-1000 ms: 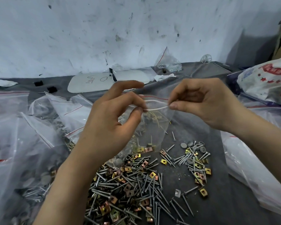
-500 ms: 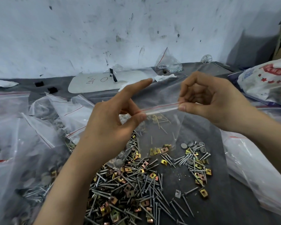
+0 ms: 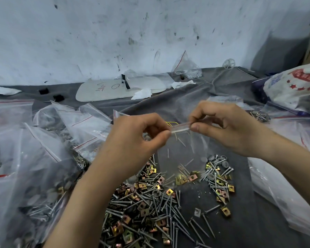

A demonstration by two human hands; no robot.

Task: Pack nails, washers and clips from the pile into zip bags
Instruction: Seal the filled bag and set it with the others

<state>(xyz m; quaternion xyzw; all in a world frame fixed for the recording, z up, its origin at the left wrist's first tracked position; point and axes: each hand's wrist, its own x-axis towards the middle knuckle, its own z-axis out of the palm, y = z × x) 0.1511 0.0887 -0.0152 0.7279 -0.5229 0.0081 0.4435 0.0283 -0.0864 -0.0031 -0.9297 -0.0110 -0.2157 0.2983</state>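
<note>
Left grip [image 3: 134,140], right grip [image 3: 227,130] on zip bag [image 3: 182,154] with clips [image 3: 186,178]

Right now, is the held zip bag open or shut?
Shut where visible: zip bag strip lies flat between left hand and right hand; rest hidden.

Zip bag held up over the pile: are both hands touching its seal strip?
Touching. The head view shows the left hand pinching one end of the seal strip of the zip bag, and the right hand pinching the other end.
</note>
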